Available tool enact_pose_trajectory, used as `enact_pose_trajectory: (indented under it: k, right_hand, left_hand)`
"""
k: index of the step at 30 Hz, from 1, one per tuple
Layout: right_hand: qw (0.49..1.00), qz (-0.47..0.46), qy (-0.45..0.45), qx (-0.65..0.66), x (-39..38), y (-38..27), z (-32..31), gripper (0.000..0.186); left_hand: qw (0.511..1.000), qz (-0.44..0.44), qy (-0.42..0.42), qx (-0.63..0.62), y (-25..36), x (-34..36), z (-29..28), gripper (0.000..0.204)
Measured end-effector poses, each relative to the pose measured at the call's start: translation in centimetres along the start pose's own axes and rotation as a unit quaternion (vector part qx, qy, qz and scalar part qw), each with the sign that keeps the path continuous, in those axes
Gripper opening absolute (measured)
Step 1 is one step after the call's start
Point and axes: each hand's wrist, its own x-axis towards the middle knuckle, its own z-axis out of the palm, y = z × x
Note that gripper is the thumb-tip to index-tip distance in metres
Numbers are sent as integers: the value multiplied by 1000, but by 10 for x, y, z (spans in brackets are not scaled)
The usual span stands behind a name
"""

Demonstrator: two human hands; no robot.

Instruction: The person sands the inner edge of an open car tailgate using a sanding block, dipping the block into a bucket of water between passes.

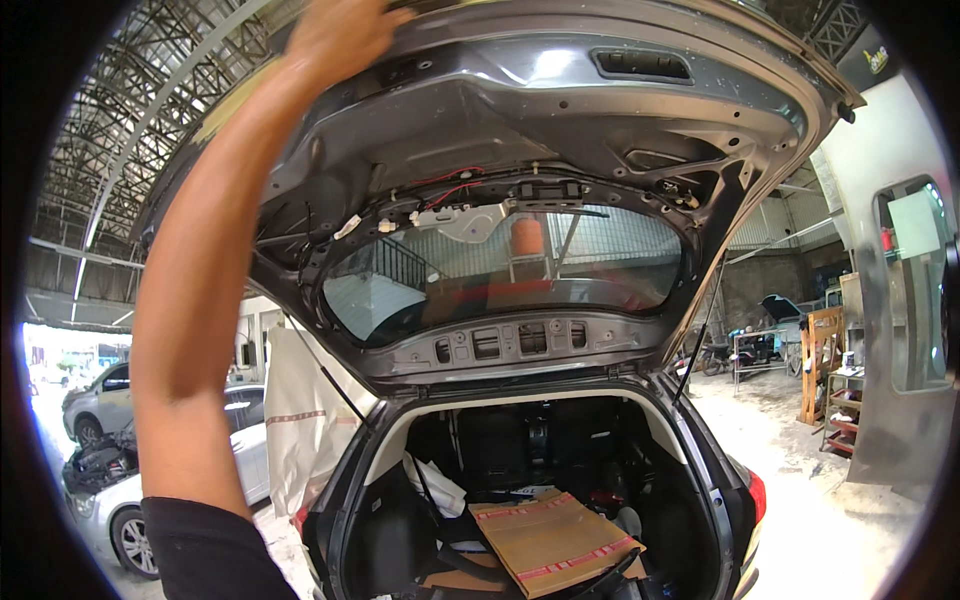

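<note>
My left hand (340, 30) is raised high at the top edge of the picture, against the lifted tailgate (430, 140) of a dark grey car. Its fingers are blurred and partly cut off, so their grip is unclear; I cannot make out anything held in them. The bare forearm runs up from a black sleeve (215, 550) at the lower left. The tailgate's inner trim is off, baring metal, red wiring and a wiper motor (465, 220) above the rear window (510, 275). Yellowish patches mark its outer left edge. My right hand is out of view.
Below gapes the cargo area (390, 530), with a flat cardboard piece (555, 535) and loose items inside. Gas struts (690, 365) flank the opening. A silver car (135, 525) stands at left; a grey panel (905, 400), a wooden frame (822, 365) and a shelf rack (845, 410) stand at right.
</note>
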Motion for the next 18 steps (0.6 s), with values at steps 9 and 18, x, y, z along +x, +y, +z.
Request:
enact_pose_trajectory:
  k: [9,18]
  right_hand:
    - [995,-40,61,-62,5,-16,8,46]
    - [983,-45,150,98,1,-40,-5,56]
  left_hand:
    - [998,-5,51,47,24,18,20,73]
    - [996,-5,37,76,-47,-41,0,88]
